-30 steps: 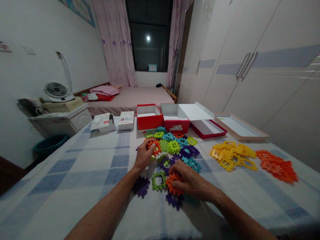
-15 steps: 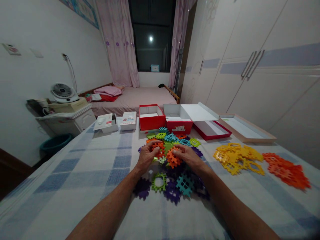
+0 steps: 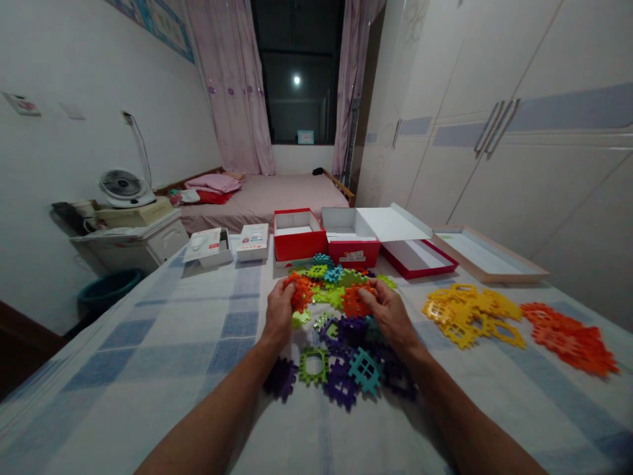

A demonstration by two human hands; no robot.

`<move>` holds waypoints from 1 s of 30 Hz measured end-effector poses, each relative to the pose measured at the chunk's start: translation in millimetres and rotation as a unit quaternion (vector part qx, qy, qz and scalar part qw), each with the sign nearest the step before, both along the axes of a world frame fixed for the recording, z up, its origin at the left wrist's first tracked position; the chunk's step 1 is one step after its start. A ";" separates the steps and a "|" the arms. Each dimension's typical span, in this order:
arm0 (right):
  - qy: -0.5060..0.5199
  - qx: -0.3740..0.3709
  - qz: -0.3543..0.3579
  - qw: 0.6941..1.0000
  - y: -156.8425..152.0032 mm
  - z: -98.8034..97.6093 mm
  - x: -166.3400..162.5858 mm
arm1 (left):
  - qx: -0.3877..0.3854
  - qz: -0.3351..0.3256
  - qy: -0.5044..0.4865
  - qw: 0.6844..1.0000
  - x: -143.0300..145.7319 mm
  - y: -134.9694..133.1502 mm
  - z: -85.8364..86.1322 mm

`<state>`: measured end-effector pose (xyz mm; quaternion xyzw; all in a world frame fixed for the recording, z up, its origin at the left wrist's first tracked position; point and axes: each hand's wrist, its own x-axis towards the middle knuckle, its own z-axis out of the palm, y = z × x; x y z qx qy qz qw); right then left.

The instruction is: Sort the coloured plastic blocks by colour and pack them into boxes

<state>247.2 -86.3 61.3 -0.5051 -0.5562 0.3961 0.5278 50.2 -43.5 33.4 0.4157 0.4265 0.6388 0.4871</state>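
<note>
My left hand [image 3: 279, 311] is closed on orange interlocking plastic tiles [image 3: 299, 292] at the left side of a mixed pile. Across from it, my right hand [image 3: 390, 310] grips an orange interlocking tile [image 3: 355, 300] between thumb and fingers. Between and behind the hands lie lime green tiles [image 3: 330, 296] and light blue tiles [image 3: 334, 273]. Nearer to me are purple tiles [image 3: 341, 384], a green square-framed tile [image 3: 313, 367] and a turquoise window-shaped tile [image 3: 366, 371]. My fingers partly cover the held pieces.
Yellow tiles [image 3: 469, 313] and a heap of orange-red tiles [image 3: 568, 340] lie at the right. Along the back stand a red box [image 3: 298, 245], an open lidded box [image 3: 353, 253], a shallow red tray [image 3: 420, 269], a beige tray [image 3: 514, 274] and small white boxes [image 3: 253, 249].
My hands have moved apart, the left one to the left and the right one slightly right, each with orange tiles. More green and purple tiles now show between them.
</note>
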 end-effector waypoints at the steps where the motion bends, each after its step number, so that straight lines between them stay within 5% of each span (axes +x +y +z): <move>1: 0.025 -0.004 0.015 1.000 -0.4 0.5 2.6 | -0.026 -0.001 -0.035 0.999 -3.7 4.1 -0.7; 6: -0.008 -0.062 0.061 0.996 -1.7 -1.7 8.1 | -0.031 -0.029 -0.038 0.998 -7.1 8.5 -3.6; 10: -0.048 -0.020 0.009 0.999 -2.5 -2.4 9.0 | -0.012 -0.047 0.059 0.997 5.1 -4.3 -2.3; 17: 0.023 0.011 0.106 0.994 -11.7 -4.3 -21.2 | 0.030 -0.080 0.204 0.975 18.4 -22.2 3.5; 22: -0.047 0.049 -0.001 0.998 -9.2 -14.4 -35.4 | 0.029 -0.172 0.149 0.973 19.1 -26.7 1.2; 30: -0.083 0.141 -0.074 0.984 -11.0 -19.9 -41.2 | 0.053 -0.216 0.200 0.954 25.6 -38.4 9.6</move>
